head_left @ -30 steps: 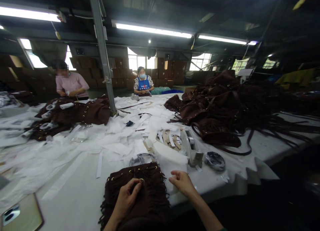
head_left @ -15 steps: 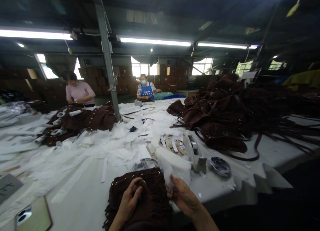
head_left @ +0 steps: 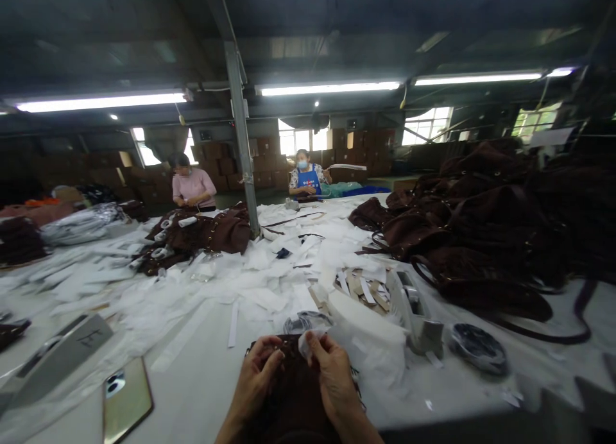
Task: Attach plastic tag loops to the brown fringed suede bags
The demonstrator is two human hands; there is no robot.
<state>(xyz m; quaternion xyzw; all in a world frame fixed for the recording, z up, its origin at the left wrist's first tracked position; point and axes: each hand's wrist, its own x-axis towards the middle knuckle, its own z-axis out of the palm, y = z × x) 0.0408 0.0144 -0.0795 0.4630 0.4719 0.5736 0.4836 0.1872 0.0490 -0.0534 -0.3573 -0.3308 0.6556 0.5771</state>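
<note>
A dark brown fringed bag (head_left: 296, 399) lies at the table's near edge, below both hands. My left hand (head_left: 257, 375) is at the bag's upper left, its fingers curled against the brown material; what they grip is hidden. Pinched between the thumb and fingers of my right hand (head_left: 330, 367) is a small piece of thin white wrapping (head_left: 304, 345), held over the bag's top edge. A coil of grey cord or tape (head_left: 308, 321) rests just beyond the bag.
White wrapping sheets (head_left: 260, 296) cover the middle. To the right are a tape dispenser (head_left: 409, 309), a dark roll (head_left: 478, 348) and piled brown bags (head_left: 495, 239). At left lie a phone (head_left: 128, 402) and another dispenser (head_left: 62, 354). Two people work across the table.
My right hand has moved left over the bag with the white wrapping, closer to my left hand. The camera view has turned left, so the surroundings appear further right.
</note>
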